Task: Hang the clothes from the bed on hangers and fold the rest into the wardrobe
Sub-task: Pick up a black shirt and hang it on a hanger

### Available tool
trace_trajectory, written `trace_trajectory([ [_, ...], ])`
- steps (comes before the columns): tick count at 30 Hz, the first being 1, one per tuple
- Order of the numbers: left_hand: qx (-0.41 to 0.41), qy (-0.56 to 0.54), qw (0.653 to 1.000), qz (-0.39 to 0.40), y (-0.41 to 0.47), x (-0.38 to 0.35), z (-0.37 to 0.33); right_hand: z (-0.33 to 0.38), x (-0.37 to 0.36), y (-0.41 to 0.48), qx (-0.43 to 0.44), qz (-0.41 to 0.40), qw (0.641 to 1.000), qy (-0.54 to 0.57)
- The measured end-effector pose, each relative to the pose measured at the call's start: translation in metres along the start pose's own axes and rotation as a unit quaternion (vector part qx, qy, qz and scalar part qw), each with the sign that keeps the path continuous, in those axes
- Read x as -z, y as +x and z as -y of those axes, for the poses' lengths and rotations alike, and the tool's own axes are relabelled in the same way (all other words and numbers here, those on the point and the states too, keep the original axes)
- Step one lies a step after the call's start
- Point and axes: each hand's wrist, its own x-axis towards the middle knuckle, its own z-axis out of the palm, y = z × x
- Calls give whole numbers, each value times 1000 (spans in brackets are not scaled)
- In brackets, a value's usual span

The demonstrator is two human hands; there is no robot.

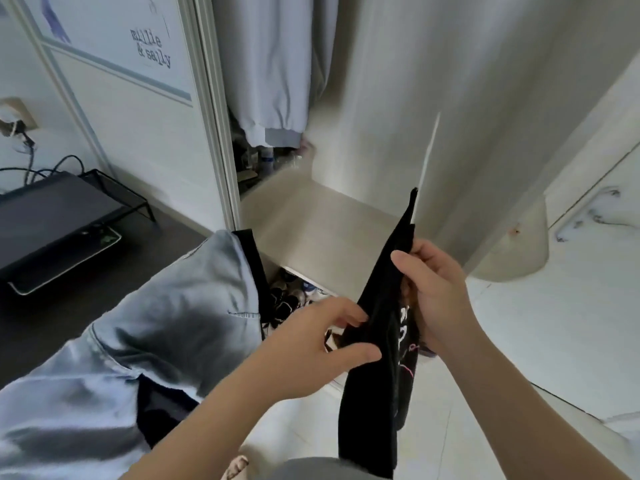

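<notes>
A black garment (377, 382) with a white and pink print hangs folded lengthwise between my hands, in front of the open wardrobe. My right hand (436, 296) grips its upper part, fingers curled round the fabric. My left hand (322, 344) pinches its left edge lower down, between thumb and fingers. A light blue denim garment (166, 323) with a black piece under it lies draped at the lower left. Inside the wardrobe a pale grey garment (277, 71) hangs above a beige shelf (311, 230).
A white wardrobe door (138, 109) with printed lettering stands to the left. A black device (52, 226) with cables sits on a dark surface at far left. Shoes (291, 296) lie low in the wardrobe. A white marbled floor (554, 341) spreads to the right.
</notes>
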Motion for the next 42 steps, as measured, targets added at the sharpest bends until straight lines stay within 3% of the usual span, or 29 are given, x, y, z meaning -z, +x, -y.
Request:
trace_trajectory([
  [10, -63, 129, 987, -79, 57, 120, 6, 74, -107, 86, 152, -54, 986, -41],
  [20, -142, 187, 955, -180, 141, 264, -58, 223, -168, 186, 295, -30, 953, -65],
  [31, -225, 344, 871, -270, 252, 374, -183, 391, -177, 298, 407, -29, 906, -110],
  [42, -206, 475, 780, -351, 356, 431, -283, 512, -164, 423, 429, -77, 894, -105],
])
